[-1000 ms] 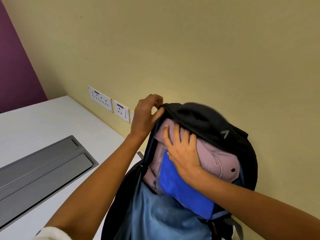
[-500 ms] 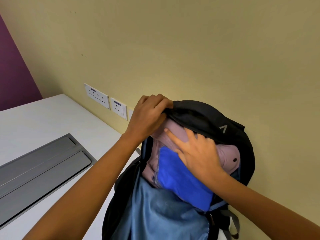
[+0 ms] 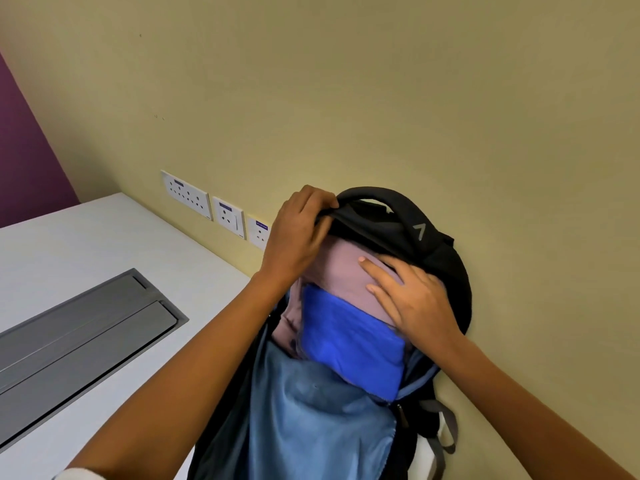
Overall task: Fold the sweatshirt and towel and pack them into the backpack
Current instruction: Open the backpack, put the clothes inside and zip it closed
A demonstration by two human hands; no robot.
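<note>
Two hands work at the mouth of a black backpack [image 3: 433,244], which stands upright on the white tabletop [image 3: 86,244] against the yellow wall [image 3: 381,98], long axis vertical, opening toward the camera. The left hand [image 3: 298,233] has its grip closed on the edge of the top flap, pinching it. The right hand [image 3: 412,299] lies flat on the mauve sweatshirt [image 3: 339,268] with a loose, open grip; its fingertips are hidden under the flap. The blue towel [image 3: 349,344] sits in front of the sweatshirt, tilted, its long axis running from upper left to lower right. Both are inside the backpack, their lower parts hidden behind the pale blue lining [image 3: 311,417]; the frame edge cuts off the backpack's base. Compared with half a second earlier, the right hand has shifted rightward, and the flap covers more of the sweatshirt.
</note>
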